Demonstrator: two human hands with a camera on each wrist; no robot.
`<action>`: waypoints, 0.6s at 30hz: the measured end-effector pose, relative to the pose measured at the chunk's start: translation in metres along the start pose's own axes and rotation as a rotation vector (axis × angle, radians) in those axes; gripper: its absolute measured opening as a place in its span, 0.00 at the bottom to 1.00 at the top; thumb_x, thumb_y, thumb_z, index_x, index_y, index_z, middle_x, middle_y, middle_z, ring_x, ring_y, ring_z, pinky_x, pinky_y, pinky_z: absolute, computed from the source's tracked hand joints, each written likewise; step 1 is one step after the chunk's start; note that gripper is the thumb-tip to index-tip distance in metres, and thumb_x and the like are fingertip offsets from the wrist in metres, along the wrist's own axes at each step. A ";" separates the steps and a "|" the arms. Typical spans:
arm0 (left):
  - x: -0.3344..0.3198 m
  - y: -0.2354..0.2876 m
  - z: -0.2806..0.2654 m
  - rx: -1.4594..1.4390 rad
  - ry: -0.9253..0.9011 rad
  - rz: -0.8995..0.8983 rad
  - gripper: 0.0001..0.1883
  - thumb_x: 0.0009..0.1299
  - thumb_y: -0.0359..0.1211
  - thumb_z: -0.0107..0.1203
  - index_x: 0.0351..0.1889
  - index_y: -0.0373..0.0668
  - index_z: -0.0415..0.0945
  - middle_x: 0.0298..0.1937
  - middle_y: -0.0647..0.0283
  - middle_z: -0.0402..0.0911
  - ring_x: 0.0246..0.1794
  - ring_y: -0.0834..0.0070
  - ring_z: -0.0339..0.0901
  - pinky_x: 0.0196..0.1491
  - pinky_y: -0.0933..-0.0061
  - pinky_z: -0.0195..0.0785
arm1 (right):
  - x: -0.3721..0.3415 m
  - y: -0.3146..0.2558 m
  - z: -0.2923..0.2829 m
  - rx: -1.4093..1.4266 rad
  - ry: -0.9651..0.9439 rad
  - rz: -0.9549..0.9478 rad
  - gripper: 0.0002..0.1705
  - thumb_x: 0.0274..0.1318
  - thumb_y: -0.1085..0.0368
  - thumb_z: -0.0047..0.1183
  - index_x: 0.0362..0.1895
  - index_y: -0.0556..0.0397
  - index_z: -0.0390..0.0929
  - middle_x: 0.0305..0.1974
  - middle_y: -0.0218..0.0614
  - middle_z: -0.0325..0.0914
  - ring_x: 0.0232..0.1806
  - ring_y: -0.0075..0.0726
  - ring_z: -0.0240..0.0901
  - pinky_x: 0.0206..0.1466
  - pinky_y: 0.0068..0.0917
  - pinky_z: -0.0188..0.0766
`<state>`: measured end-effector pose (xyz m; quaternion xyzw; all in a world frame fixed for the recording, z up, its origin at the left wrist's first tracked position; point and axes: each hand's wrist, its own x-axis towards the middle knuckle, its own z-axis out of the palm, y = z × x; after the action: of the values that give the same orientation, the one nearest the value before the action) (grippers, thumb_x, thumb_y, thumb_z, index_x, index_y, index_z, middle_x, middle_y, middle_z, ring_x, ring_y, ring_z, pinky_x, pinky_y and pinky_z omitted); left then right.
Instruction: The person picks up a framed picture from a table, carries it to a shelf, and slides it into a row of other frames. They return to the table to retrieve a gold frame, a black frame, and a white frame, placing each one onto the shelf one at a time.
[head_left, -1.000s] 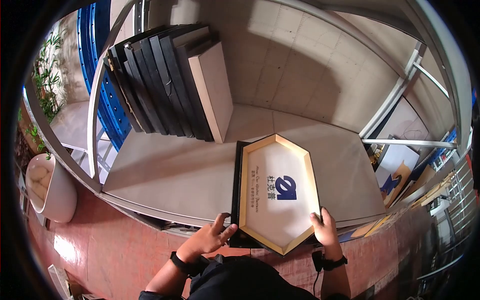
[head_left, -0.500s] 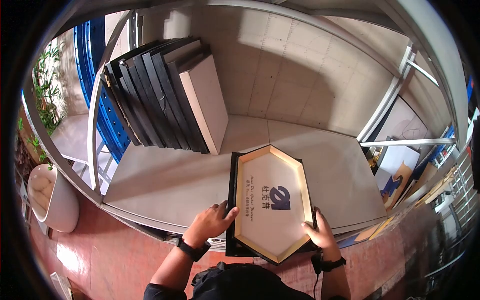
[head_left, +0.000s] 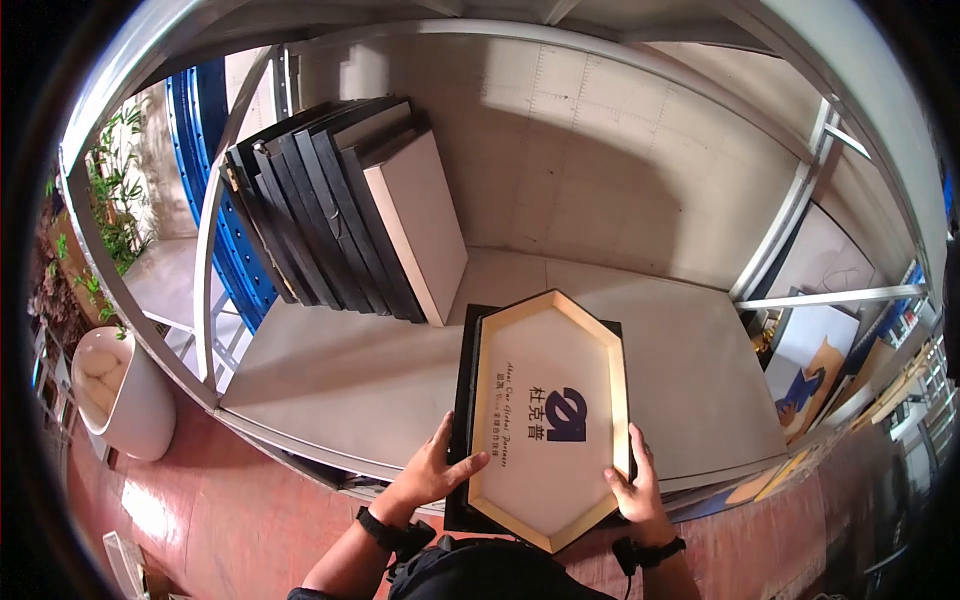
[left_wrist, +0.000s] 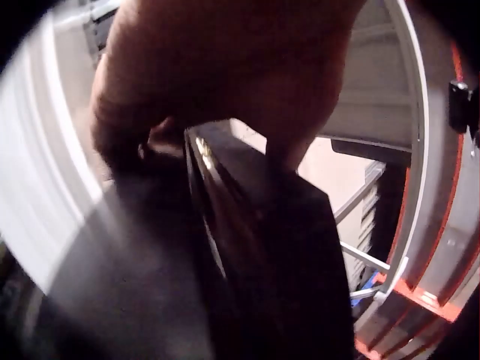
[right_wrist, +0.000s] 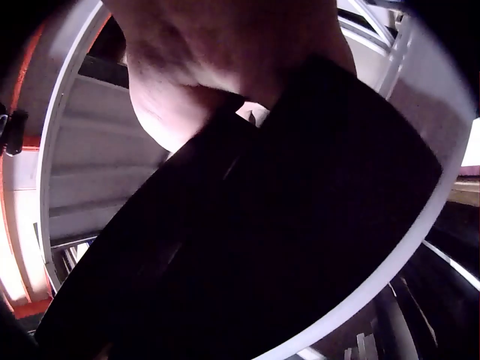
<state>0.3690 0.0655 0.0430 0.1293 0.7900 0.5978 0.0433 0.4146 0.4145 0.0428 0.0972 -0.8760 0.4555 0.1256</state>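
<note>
A hexagonal shallow tray-like frame, with pale wooden inner walls, a white base and dark blue logo and lettering, lies over a black rectangular panel that shows along its left side. My left hand grips the left edges, thumb over the wooden rim and fingers along the black side. My right hand holds the right edge, its thumb lying on the inner wall. In the left wrist view the left hand straddles two dark edges. The right hand clasps a dark side wall in the right wrist view.
Several black panels lean upright on the shelf at the left, ending in a white-faced one. Metal posts frame the shelf. A white pot stands on the red floor at the left; leaning boards are at the right.
The frame and panel have come slightly nearer my body. My left hand's thumb has moved from the outer edge onto the wooden rim. The right hand keeps its hold.
</note>
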 end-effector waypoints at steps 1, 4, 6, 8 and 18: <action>0.001 -0.001 0.007 -0.089 0.023 0.034 0.55 0.64 0.47 0.67 0.74 0.25 0.40 0.69 0.36 0.62 0.73 0.55 0.60 0.72 0.64 0.53 | -0.003 0.005 0.001 0.051 0.059 -0.026 0.44 0.60 0.63 0.59 0.74 0.62 0.50 0.69 0.55 0.59 0.72 0.53 0.55 0.74 0.44 0.49; 0.000 0.041 0.014 -0.412 0.067 0.051 0.56 0.63 0.40 0.69 0.75 0.26 0.38 0.71 0.41 0.60 0.73 0.60 0.59 0.72 0.64 0.53 | -0.003 0.007 0.000 0.085 0.120 -0.081 0.45 0.60 0.62 0.59 0.74 0.63 0.49 0.68 0.55 0.61 0.71 0.53 0.55 0.74 0.45 0.50; 0.003 0.048 0.012 -0.382 0.066 0.027 0.57 0.61 0.37 0.69 0.77 0.32 0.36 0.76 0.47 0.52 0.76 0.64 0.52 0.74 0.63 0.47 | -0.003 0.016 -0.001 0.297 0.104 -0.019 0.45 0.60 0.64 0.59 0.74 0.65 0.47 0.70 0.55 0.58 0.73 0.53 0.52 0.75 0.44 0.48; 0.005 0.050 0.016 -0.352 0.076 0.176 0.58 0.62 0.33 0.68 0.77 0.31 0.29 0.76 0.46 0.51 0.75 0.65 0.52 0.74 0.66 0.47 | 0.006 0.008 -0.014 0.226 0.119 -0.117 0.47 0.61 0.64 0.58 0.75 0.65 0.44 0.72 0.55 0.54 0.74 0.49 0.51 0.74 0.41 0.49; 0.030 0.085 0.012 -0.231 0.163 0.449 0.60 0.58 0.26 0.66 0.77 0.36 0.27 0.75 0.51 0.49 0.76 0.65 0.47 0.76 0.65 0.41 | 0.132 -0.007 -0.031 0.228 0.127 -0.309 0.57 0.53 0.80 0.54 0.79 0.50 0.31 0.75 0.46 0.50 0.74 0.41 0.51 0.74 0.35 0.51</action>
<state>0.3554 0.1055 0.1237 0.2472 0.6687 0.6872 -0.1396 0.2952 0.4284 0.1060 0.2151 -0.7837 0.5323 0.2373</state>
